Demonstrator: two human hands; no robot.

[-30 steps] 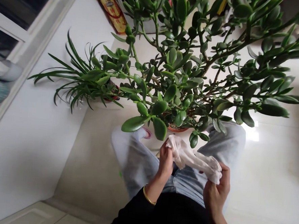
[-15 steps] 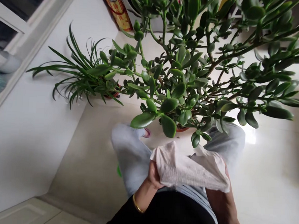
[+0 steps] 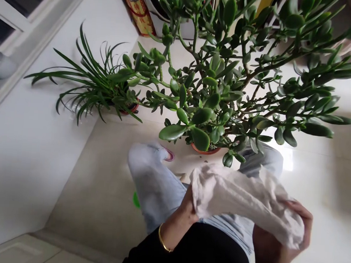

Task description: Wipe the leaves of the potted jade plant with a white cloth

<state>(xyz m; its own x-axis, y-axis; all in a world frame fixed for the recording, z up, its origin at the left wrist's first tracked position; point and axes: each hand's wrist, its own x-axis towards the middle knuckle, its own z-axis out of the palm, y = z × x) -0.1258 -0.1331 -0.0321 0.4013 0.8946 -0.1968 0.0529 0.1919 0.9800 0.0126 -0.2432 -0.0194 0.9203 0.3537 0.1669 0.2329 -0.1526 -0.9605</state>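
Observation:
Both my hands hold a white cloth [image 3: 242, 199] stretched wide between them, just below the lowest leaves of a large jade plant [image 3: 219, 94]. My left hand [image 3: 188, 209], a gold bangle on its wrist, pinches the cloth's left edge. My right hand [image 3: 288, 237] grips the right end, its fingers curled over the fabric and partly hidden by it. The jade plant grows from a terracotta pot [image 3: 205, 150] on the pale floor, between my knees in light jeans.
A grassy long-leaved plant [image 3: 97, 87] in a red pot stands to the left by the white wall [image 3: 28, 146]. A red and yellow package [image 3: 135, 8] and a white appliance sit at the back. A window frame runs along the top left. A small green object [image 3: 135, 199] lies by my leg.
The cloth went from a twisted strip to spread open. My right hand has moved right and down, pulling it wider. The view has shifted a little.

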